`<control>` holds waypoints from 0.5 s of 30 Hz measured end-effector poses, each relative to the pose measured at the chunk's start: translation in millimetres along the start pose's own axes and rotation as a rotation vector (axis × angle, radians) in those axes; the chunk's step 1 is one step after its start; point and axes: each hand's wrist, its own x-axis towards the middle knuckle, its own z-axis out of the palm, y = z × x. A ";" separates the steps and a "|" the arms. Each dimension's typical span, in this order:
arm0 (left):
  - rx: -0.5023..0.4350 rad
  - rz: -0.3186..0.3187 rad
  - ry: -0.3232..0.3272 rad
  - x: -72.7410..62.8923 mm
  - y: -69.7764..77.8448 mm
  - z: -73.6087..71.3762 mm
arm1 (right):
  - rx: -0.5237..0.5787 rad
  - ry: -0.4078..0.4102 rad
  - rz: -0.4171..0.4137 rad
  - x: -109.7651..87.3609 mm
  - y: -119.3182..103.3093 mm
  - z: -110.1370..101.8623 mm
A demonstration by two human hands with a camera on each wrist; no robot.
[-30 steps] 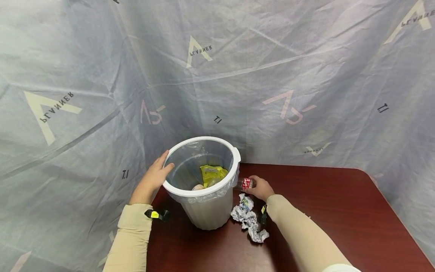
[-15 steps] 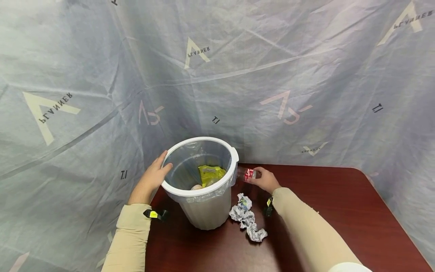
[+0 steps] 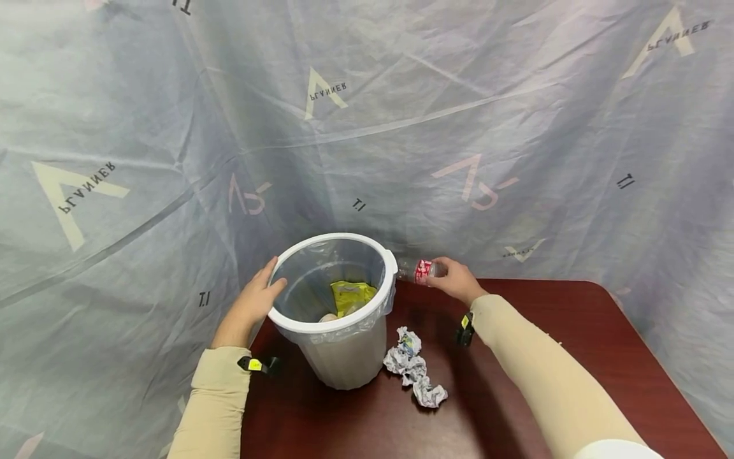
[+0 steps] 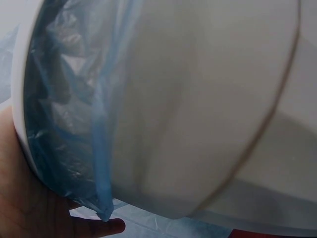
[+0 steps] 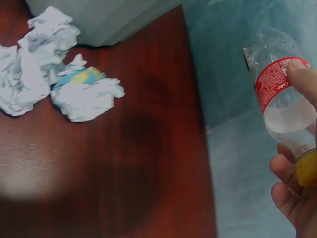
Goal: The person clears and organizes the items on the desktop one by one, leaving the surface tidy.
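Note:
A pale grey trash can [image 3: 346, 357] with a white rim [image 3: 327, 327] and a clear liner stands on the table. Inside it lie a yellow wrapper [image 3: 351, 297] and a partly hidden pale item. My left hand [image 3: 253, 303] holds the rim at its left side, thumb over the edge; in the left wrist view a finger extends below the liner [image 4: 103, 148]. My right hand [image 3: 457, 279] grips a clear plastic bottle [image 5: 290, 111] with a red label and yellow cap, near the cap end. The bottle hangs above the table, its base close to the rim's right side.
Several crumpled paper balls [image 3: 408, 364] lie on the table just right of the trash can. The dark red table [image 3: 550, 357] reaches to the right. Grey printed sheeting [image 3: 424, 140] hangs behind and to the left.
My right hand has raised the plastic bottle from low beside the trash can to about rim height. The left hand stays at the rim. The view has shifted slightly.

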 end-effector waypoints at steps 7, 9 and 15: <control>0.005 0.006 -0.003 -0.5 -0.3 0.1 | -0.028 0.026 -0.034 -0.4 -29.2 -26.7; 0.004 0.009 -0.002 0.2 -0.6 0.0 | -0.032 0.038 -0.043 -0.1 -38.6 -35.3; 0.008 0.018 0.008 1.6 -1.5 0.2 | -0.055 0.083 -0.084 2.9 -63.3 -57.2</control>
